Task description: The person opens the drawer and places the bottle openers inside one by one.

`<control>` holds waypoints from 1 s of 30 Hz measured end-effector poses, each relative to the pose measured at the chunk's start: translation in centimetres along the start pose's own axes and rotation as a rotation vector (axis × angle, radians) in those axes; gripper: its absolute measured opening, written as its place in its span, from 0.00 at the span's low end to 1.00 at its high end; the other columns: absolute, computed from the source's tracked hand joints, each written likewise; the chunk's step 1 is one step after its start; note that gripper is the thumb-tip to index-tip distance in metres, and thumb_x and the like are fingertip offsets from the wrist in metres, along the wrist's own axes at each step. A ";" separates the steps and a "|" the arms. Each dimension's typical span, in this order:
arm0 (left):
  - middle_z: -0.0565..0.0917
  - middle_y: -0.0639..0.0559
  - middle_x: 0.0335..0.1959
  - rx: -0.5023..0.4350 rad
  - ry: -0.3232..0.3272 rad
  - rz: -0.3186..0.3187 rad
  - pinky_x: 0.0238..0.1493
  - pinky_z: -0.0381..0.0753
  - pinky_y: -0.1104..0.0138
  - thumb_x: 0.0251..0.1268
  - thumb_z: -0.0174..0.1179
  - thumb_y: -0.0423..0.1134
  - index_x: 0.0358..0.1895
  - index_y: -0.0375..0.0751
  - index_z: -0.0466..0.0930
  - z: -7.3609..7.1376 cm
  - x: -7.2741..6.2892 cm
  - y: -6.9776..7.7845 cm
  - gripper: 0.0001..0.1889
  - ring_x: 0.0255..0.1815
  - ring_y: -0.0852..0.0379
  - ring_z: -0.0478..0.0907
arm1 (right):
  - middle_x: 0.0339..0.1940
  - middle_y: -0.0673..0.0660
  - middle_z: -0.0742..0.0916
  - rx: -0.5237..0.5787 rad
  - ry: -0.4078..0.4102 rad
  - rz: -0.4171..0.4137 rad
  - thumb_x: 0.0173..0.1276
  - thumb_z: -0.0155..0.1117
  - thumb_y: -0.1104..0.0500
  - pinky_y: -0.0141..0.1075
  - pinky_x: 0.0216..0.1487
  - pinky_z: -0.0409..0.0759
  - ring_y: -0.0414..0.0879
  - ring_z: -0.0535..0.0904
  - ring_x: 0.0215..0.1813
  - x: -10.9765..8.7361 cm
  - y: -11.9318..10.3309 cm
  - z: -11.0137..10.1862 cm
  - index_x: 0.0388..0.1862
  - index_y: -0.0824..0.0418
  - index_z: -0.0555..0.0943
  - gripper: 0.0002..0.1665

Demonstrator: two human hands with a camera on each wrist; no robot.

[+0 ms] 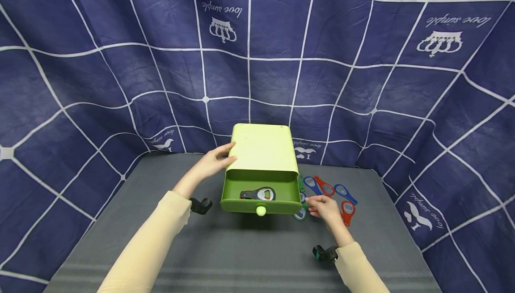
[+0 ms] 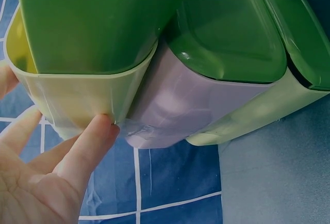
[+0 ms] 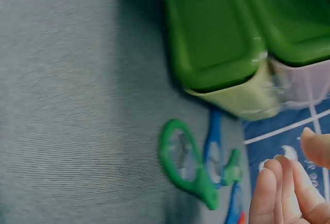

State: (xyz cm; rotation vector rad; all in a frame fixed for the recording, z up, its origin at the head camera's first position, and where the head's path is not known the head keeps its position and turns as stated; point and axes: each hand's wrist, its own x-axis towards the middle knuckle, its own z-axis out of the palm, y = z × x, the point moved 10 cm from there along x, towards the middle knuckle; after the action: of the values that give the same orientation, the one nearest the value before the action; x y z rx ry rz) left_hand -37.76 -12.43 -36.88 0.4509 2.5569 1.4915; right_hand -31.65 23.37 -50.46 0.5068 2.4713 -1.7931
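A drawer box [image 1: 263, 145] with a pale yellow-green top stands with its top green drawer [image 1: 241, 205] pulled out. A black bottle opener [image 1: 250, 194] lies in that drawer. My left hand [image 1: 213, 162] rests at the box's left upper edge, with fairly straight fingers [image 2: 87, 149] against the side wall. To the right of the drawer, my right hand [image 1: 325, 208] is just over several bottle openers. Its fingers [image 3: 264, 198] are loosely bent, the thumb apart from them, with nothing between. A green bottle opener [image 3: 170, 170] lies on the table close to the box.
Around the right hand on the grey table [image 1: 169, 239] lie a blue bottle opener [image 1: 351, 198], a red bottle opener [image 1: 346, 219] and several others. A blue curtain [image 1: 277, 82] with white lines hangs behind the box. Two lower drawers [image 2: 232, 38] are closed.
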 end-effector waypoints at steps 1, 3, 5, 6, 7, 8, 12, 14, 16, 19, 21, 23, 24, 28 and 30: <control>0.66 0.35 0.73 -0.003 -0.002 0.001 0.64 0.77 0.48 0.73 0.57 0.49 0.78 0.50 0.57 0.1 0.0 0.0 0.34 0.70 0.38 0.69 | 0.34 0.59 0.88 -0.001 0.000 0.009 0.67 0.68 0.59 0.34 0.35 0.87 0.41 0.84 0.31 0.0 0.5 0.2 0.47 0.71 0.81 0.17; 0.66 0.35 0.73 -0.008 -0.001 0.000 0.64 0.77 0.48 0.73 0.57 0.49 0.78 0.50 0.57 0.1 0.0 -0.1 0.34 0.70 0.38 0.69 | 0.34 0.57 0.88 0.000 0.008 0.020 0.66 0.68 0.58 0.33 0.35 0.87 0.41 0.84 0.31 0.1 1.2 0.5 0.47 0.71 0.81 0.18; 0.66 0.35 0.73 -0.004 0.001 0.001 0.64 0.76 0.48 0.73 0.57 0.49 0.78 0.50 0.57 0.1 0.0 -0.1 0.34 0.71 0.38 0.68 | 0.32 0.56 0.87 0.003 0.022 0.025 0.66 0.69 0.57 0.33 0.34 0.87 0.40 0.83 0.29 0.1 1.7 0.5 0.47 0.70 0.81 0.18; 0.65 0.35 0.73 -0.002 0.001 0.003 0.64 0.76 0.48 0.73 0.57 0.49 0.78 0.50 0.57 0.1 0.1 -0.1 0.34 0.71 0.38 0.67 | 0.31 0.55 0.87 -0.002 0.029 0.025 0.66 0.69 0.56 0.33 0.33 0.87 0.39 0.82 0.28 0.1 1.9 0.5 0.46 0.70 0.81 0.19; 0.65 0.35 0.73 -0.003 0.001 0.003 0.65 0.76 0.48 0.73 0.57 0.49 0.78 0.50 0.57 0.1 0.1 -0.2 0.34 0.71 0.37 0.67 | 0.29 0.55 0.86 -0.010 0.038 0.027 0.66 0.70 0.55 0.32 0.32 0.86 0.39 0.81 0.27 0.1 2.0 0.5 0.45 0.70 0.81 0.19; 0.65 0.35 0.73 -0.002 0.001 0.002 0.65 0.76 0.48 0.73 0.57 0.49 0.78 0.50 0.57 0.1 0.0 -0.2 0.34 0.71 0.38 0.67 | 0.28 0.54 0.86 -0.024 0.045 0.027 0.65 0.70 0.54 0.33 0.32 0.86 0.38 0.80 0.26 0.1 2.2 0.5 0.44 0.70 0.81 0.19; 0.64 0.35 0.74 0.012 -0.005 0.009 0.65 0.76 0.48 0.73 0.56 0.50 0.78 0.49 0.56 0.1 0.1 -0.2 0.35 0.72 0.37 0.66 | 0.25 0.55 0.83 -0.134 0.052 0.021 0.63 0.72 0.51 0.34 0.29 0.86 0.39 0.79 0.24 0.0 2.6 0.8 0.39 0.68 0.79 0.21; 0.64 0.35 0.74 0.018 -0.003 0.009 0.65 0.76 0.48 0.73 0.56 0.50 0.78 0.50 0.56 0.1 0.1 -0.2 0.35 0.72 0.38 0.66 | 0.25 0.56 0.82 -0.215 0.042 0.011 0.60 0.72 0.50 0.35 0.27 0.86 0.41 0.80 0.24 -0.1 2.7 1.1 0.37 0.67 0.77 0.22; 0.65 0.35 0.74 0.017 -0.002 0.008 0.65 0.76 0.48 0.73 0.56 0.50 0.78 0.50 0.56 0.1 0.1 -0.1 0.35 0.72 0.38 0.66 | 0.23 0.56 0.80 -0.294 0.034 -0.011 0.59 0.73 0.49 0.34 0.24 0.84 0.42 0.78 0.22 -0.1 2.7 1.5 0.30 0.66 0.75 0.23; 0.65 0.35 0.74 0.011 0.001 0.004 0.65 0.75 0.47 0.73 0.57 0.50 0.78 0.50 0.56 0.1 0.1 -0.1 0.35 0.72 0.37 0.66 | 0.23 0.57 0.78 -0.404 0.049 -0.052 0.55 0.75 0.48 0.35 0.23 0.80 0.45 0.77 0.21 -0.4 2.5 1.9 0.29 0.66 0.72 0.26; 0.64 0.35 0.74 0.009 -0.001 0.005 0.65 0.75 0.47 0.73 0.57 0.49 0.78 0.49 0.56 0.2 0.1 -0.1 0.35 0.72 0.37 0.66 | 0.25 0.60 0.78 -0.465 0.075 -0.079 0.54 0.75 0.47 0.38 0.27 0.79 0.49 0.77 0.25 -0.6 2.3 2.1 0.29 0.67 0.72 0.28; 0.64 0.34 0.74 0.011 -0.004 0.008 0.65 0.75 0.47 0.73 0.56 0.50 0.78 0.49 0.55 0.3 0.2 -0.2 0.35 0.72 0.36 0.66 | 0.31 0.64 0.78 -0.513 0.099 -0.083 0.52 0.76 0.46 0.45 0.34 0.79 0.54 0.77 0.32 -0.7 2.2 2.3 0.34 0.70 0.72 0.31; 0.64 0.35 0.74 0.012 -0.004 0.009 0.65 0.75 0.47 0.73 0.56 0.50 0.78 0.49 0.55 0.3 0.2 -0.1 0.35 0.72 0.37 0.66 | 0.34 0.67 0.78 -0.529 0.110 -0.080 0.52 0.76 0.45 0.48 0.37 0.78 0.56 0.75 0.35 -0.7 2.3 2.3 0.35 0.71 0.72 0.33; 0.65 0.35 0.74 0.017 -0.001 0.012 0.66 0.75 0.47 0.73 0.57 0.50 0.78 0.49 0.55 0.2 0.2 -0.1 0.35 0.72 0.37 0.66 | 0.40 0.73 0.76 -0.573 0.134 -0.058 0.51 0.77 0.43 0.56 0.44 0.79 0.61 0.75 0.39 -0.6 2.4 2.8 0.42 0.77 0.70 0.42; 0.65 0.35 0.73 0.020 0.001 0.011 0.66 0.74 0.47 0.73 0.57 0.51 0.78 0.50 0.55 0.1 0.2 -0.1 0.35 0.72 0.37 0.66 | 0.42 0.75 0.75 -0.585 0.150 -0.047 0.50 0.78 0.43 0.58 0.46 0.80 0.63 0.76 0.40 -0.6 2.5 3.0 0.45 0.80 0.68 0.46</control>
State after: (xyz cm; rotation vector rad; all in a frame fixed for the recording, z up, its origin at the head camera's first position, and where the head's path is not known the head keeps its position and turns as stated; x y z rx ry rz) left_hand -37.95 -12.30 -37.00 0.4683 2.5768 1.4710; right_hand -30.81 21.14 -53.58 0.5475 2.9406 -0.9800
